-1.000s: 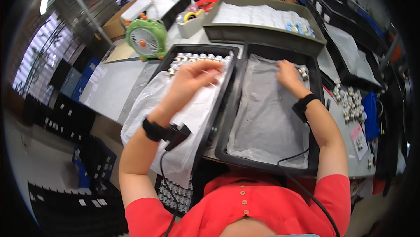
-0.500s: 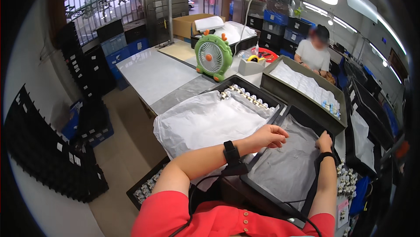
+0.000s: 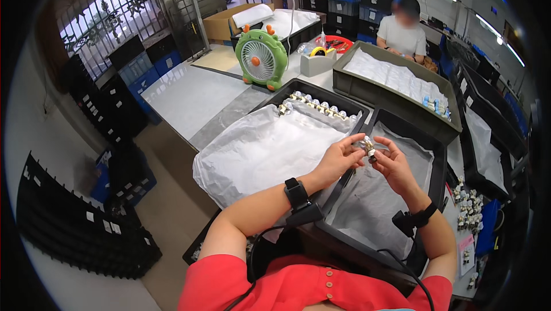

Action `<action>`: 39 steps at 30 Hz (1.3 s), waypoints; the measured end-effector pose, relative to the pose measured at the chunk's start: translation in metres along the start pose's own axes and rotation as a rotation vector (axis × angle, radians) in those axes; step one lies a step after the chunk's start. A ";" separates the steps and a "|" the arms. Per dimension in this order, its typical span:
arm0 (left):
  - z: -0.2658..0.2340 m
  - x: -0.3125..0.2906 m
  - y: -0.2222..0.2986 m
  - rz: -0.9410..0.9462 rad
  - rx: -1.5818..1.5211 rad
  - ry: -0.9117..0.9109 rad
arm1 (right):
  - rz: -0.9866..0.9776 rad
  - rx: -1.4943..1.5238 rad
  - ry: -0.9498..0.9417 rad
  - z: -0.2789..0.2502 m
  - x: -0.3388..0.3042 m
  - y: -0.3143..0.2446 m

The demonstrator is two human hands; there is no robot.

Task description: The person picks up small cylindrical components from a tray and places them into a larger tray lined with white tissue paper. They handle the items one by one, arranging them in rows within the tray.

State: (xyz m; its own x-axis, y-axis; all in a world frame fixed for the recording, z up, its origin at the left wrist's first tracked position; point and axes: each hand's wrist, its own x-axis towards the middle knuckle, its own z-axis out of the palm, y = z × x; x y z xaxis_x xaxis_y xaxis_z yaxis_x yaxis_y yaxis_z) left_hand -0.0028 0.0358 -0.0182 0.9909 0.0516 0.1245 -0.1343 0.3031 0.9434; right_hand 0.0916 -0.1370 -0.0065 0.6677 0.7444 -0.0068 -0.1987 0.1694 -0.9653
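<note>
A small white-and-gold figurine (image 3: pixel 369 148) with a dark base is held up between both hands above the black trays. My left hand (image 3: pixel 340 159) pinches it from the left with thumb and fingertips. From the other side my right hand (image 3: pixel 395 166) closes its fingertips on it, near the base. Beneath the right hand lies a black tray (image 3: pixel 439 164) lined with thin grey-white paper (image 3: pixel 359 219). To its left, a second black tray (image 3: pixel 363 117) carries a row of similar figurines (image 3: pixel 318 106) at its far end, and a large white paper sheet (image 3: pixel 258 156) covers the rest.
A green fan (image 3: pixel 261 59) stands behind the left tray. An olive bin (image 3: pixel 396 93) with white wrapping sits at the far right. More figurines (image 3: pixel 469 207) stand on the table at right. A co-worker (image 3: pixel 402 35) sits beyond. Stacked crates line the left wall.
My right hand has come up from the right tray's edge and met my left hand, and a figurine now shows between them. The whole view has shifted slightly.
</note>
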 end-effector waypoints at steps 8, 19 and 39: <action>0.004 -0.001 0.007 0.111 0.024 0.009 | -0.028 0.085 -0.149 0.012 -0.007 0.007; 0.007 -0.004 0.013 0.115 0.214 -0.011 | -0.014 0.098 -0.178 0.011 -0.006 0.014; 0.003 -0.004 0.006 0.162 0.389 -0.019 | -0.125 -0.007 -0.100 0.010 -0.004 0.025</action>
State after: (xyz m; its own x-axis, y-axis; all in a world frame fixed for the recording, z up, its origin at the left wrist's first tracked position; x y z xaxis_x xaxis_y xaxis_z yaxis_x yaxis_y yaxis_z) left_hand -0.0072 0.0347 -0.0117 0.9579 0.0500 0.2828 -0.2777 -0.0898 0.9564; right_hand 0.0764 -0.1293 -0.0275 0.6118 0.7787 0.1389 -0.1138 0.2604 -0.9588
